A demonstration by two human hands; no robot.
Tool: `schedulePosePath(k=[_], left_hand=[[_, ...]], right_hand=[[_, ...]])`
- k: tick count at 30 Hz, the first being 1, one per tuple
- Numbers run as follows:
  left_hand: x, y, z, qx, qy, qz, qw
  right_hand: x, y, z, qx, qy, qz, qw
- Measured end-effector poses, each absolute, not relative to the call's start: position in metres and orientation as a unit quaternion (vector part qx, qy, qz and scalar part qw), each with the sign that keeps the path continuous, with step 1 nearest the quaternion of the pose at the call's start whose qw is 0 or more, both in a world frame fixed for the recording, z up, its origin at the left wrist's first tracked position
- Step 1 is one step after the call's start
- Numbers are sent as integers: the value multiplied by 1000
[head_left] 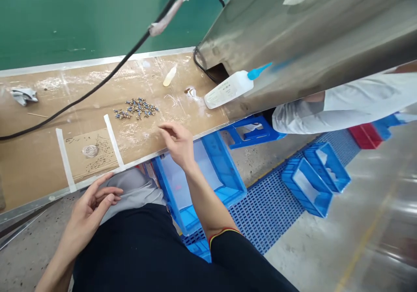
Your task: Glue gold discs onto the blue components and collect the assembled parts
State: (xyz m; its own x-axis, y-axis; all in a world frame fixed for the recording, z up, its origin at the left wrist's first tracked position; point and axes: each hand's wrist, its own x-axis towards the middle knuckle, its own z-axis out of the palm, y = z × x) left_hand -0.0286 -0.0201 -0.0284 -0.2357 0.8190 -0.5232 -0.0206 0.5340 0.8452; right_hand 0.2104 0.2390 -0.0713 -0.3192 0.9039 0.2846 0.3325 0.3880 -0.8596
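Observation:
My right hand point(179, 144) is over the front edge of the brown-covered bench, with thumb and forefinger drawn together in a pinch. Anything between those fingertips is too small to make out. A loose pile of small brass-coloured fittings with blue parts point(141, 107) lies on the bench to its left. My left hand point(93, 203) hangs near my lap below the bench edge, fingers apart and slightly bent, holding nothing. Beyond it, a clear round disc point(90, 151) lies on a speckled cardboard patch point(102, 146) between two white tape strips.
A white squeeze bottle with a blue nozzle point(230, 90) and a small yellowish bottle point(170, 75) are on the bench. A black cable point(107, 77) crosses above. Blue crates point(231, 177) stand below; a co-worker's white sleeve point(358, 101) shows at right, beside a metal machine point(293, 40).

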Motion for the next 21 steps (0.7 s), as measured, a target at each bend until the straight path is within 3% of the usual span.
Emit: schedulePosePath(k=[6,9,17,21], left_hand=[[-61,-69,-22,230,729,434,477],[-88,-113,-14,165,785,451,391],[-145,-186,61,48,832,548,67],[-177,-189,77,91,802,590,1]], right_hand=[[146,298,-65,-297,-902,223,219],[143,313,-63,-230,-934,223,157],[138,340,-58,-99,-961,233,114],[139,346,-59,-86,-975,189,79]])
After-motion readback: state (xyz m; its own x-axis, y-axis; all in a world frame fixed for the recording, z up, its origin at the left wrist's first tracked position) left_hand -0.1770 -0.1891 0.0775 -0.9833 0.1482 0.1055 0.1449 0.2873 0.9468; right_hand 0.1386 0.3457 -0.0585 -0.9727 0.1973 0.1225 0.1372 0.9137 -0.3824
